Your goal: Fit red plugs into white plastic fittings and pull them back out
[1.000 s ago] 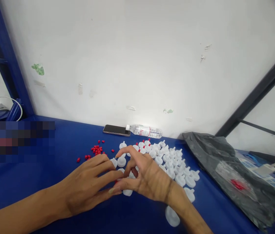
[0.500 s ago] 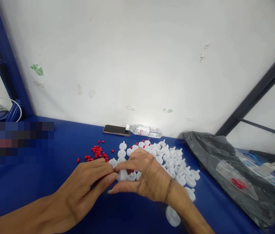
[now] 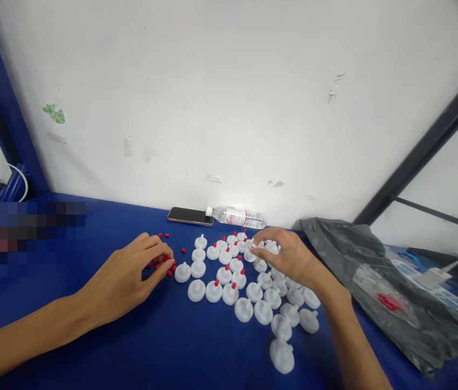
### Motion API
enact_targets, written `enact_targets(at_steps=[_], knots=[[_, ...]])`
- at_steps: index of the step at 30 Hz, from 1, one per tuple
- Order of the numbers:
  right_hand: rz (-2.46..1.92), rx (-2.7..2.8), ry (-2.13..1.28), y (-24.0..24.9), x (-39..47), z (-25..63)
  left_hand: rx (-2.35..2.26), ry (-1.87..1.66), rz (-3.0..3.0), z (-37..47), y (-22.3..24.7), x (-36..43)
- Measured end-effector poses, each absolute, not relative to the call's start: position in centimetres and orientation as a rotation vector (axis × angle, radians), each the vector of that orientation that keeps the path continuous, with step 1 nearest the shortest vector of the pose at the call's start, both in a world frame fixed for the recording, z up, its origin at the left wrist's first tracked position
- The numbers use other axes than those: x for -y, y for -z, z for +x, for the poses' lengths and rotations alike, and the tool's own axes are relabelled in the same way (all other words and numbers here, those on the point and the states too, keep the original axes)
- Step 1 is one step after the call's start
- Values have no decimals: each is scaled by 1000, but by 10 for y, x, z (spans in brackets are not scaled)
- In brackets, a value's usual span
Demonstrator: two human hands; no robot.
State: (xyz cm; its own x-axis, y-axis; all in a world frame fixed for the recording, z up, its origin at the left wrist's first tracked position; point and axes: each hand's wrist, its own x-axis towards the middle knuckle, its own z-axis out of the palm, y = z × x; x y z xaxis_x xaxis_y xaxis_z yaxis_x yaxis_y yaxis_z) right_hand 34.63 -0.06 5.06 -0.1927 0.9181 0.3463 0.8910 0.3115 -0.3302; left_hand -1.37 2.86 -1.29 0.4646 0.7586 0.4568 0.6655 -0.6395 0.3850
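Note:
On the blue table [image 3: 131,346] lie several white round pieces with spouts [image 3: 244,309]; some near the middle carry red caps [image 3: 216,284]. My left hand [image 3: 143,271] is over the small pile of loose red caps [image 3: 171,269], its thumb and forefinger close together at the pile. Whatever is between those fingertips is too small to make out. My right hand [image 3: 285,254] reaches into the back of the white pieces, its thumb and forefinger closed on the spout of one white piece [image 3: 250,252].
A black phone [image 3: 190,215] and a clear bottle [image 3: 239,217] lie along the white wall. At the right sits a dark grey bag [image 3: 334,254] with a clear packet of red pieces [image 3: 391,301] on it. Blue frame posts stand at both sides.
My hands have moved apart from the white piece they held together. The left has gone to the red caps, the right to the white pieces at the back.

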Motion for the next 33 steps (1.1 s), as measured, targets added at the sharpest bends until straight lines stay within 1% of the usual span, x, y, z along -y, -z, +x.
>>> enact_targets(at_steps=[4,9,15,21,26,33], knots=[[-1599,2151,-155,-45,3,339,-1194,-906,2608,-17,18,-35],[-1633,2186,-235,-50,8,337,-1174,-853,2574,-18,21,-40],[-1599,2189,-198,-42,3,331,-1189,-861,2567,-16,21,-37],[-1549,2272,-249,-29,-9,329,-1121,-1042,2551,-15,12,-32],[-1491,2087,-374,-35,-5,331,-1135,-1089,2528,-12,3,-21],[-1379,2137,-204,-33,6,288,-930,-1216,2638,-6,2,-9]])
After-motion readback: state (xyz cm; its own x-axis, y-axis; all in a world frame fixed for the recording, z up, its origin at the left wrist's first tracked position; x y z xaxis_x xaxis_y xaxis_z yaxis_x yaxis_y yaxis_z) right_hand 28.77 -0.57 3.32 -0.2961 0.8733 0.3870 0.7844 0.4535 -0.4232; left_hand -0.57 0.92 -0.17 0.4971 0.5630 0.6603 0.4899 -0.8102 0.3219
